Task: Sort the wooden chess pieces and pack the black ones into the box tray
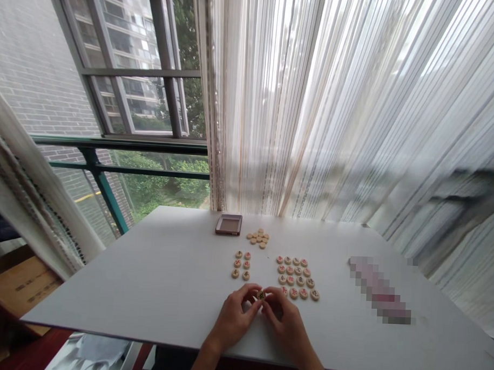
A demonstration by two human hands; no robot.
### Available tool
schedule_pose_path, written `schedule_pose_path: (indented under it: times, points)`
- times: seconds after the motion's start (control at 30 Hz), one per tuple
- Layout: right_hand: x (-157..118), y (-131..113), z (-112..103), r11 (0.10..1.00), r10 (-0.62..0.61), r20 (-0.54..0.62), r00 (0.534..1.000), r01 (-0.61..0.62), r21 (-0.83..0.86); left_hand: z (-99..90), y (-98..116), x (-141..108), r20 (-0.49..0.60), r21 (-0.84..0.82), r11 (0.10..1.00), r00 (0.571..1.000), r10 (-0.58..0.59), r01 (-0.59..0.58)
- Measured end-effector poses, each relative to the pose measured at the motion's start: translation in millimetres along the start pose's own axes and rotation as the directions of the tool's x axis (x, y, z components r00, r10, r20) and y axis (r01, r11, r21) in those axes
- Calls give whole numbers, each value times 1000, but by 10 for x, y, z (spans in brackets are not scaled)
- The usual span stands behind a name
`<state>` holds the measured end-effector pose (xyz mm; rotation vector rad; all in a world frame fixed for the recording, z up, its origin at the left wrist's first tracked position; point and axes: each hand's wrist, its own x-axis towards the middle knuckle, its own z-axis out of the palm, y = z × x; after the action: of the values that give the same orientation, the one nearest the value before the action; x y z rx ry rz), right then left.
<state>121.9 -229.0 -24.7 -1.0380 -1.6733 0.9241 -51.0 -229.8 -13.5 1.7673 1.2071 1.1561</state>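
Note:
A round wooden Chinese chess piece (261,295) with a dark character facing me is pinched between the fingertips of both hands. My left hand (236,315) grips its left side and my right hand (286,320) its right side, both just above the table near the front edge. Beyond my left hand, two short columns of chess pieces (238,264) lie with red or black characters up. To the right, a larger square block of pieces (290,280) lies in rows; my right hand is close to its front left corner.
Farther back, several plain-faced pieces (259,240) sit in a loose cluster beside a shallow open box (217,232). A blurred-out pinkish object (379,291) lies on the right of the white table (155,273). Striped curtains (257,126) hang behind the table, next to a window.

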Motion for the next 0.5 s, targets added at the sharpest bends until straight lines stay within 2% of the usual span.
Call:
schedule_pose_path:
  times: [0.37,0.5]
  points:
    - [-19,9,-5,999,21,-16,1000,-20,43,26,42,-26,2,12,1000,1000,4,-4]
    - [-9,6,-12,999,38,-31,999,-38,-6,14,102,-41,26,46,998,999,29,-31]
